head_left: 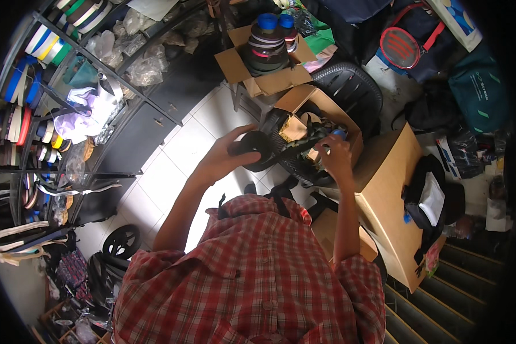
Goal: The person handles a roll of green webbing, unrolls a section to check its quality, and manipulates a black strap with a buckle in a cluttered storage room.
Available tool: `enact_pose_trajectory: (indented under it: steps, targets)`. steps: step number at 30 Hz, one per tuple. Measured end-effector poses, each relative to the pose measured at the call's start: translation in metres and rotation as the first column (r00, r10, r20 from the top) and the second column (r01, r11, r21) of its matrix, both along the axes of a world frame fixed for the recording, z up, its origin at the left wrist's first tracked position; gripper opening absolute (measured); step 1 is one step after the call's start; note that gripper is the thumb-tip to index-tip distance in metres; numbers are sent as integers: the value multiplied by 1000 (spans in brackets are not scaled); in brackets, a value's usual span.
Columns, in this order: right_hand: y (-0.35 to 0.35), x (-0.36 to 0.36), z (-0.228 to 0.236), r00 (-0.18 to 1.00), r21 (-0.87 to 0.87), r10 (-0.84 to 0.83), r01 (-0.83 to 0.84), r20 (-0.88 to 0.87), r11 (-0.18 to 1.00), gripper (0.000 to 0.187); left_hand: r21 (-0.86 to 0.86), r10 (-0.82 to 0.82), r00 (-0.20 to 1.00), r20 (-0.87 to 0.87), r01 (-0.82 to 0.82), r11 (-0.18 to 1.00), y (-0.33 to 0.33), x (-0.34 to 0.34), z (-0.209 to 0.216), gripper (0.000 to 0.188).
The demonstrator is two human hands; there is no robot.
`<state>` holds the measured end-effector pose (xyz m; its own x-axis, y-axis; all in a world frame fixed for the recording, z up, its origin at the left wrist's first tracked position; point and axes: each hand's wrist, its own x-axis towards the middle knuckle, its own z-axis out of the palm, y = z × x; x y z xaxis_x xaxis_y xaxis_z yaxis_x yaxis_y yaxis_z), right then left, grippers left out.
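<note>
In my left hand [219,159] is a dark roll of strap [259,150], with the fingers curved round its outer side. A black strip [295,151] stretches from this roll toward my right hand [336,156]. The fingers of that hand are bent together around the strip's far end. Just behind them shows something blue [339,133], too small to name. Both hands are raised in front of an open cardboard box [350,123], which holds dark straps and a yellowish packet [293,128].
A black chair [358,80] stands by the open box. Behind, another carton [232,60] bears stacked rolls [266,51]. A large cardboard box [387,195] stands to the right. Shelves of strap rolls [20,126] and dark cabinets [129,137] line the left, beside white floor tiles [175,155].
</note>
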<state>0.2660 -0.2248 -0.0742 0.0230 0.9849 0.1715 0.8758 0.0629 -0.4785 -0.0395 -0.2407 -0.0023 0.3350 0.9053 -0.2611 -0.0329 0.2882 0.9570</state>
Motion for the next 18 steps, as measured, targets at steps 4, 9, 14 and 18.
enact_pose_trajectory:
  steps: [4,9,14,18]
  targets:
    - [-22,-58,39,823,-27,317,-373,-471,927,54,49,-62,994,-89,67,997,7,13,-9,54]
    - [-22,-82,51,611,-145,222,-492,-760,858,70,65,-180,903,-391,222,973,14,31,-3,57]
    - [-18,-79,51,589,-300,-1,-410,-808,862,62,333,-13,821,-571,246,910,7,43,1,55]
    - [-11,-88,51,718,-291,27,-316,-696,903,54,583,223,717,-661,303,754,-3,56,-6,64]
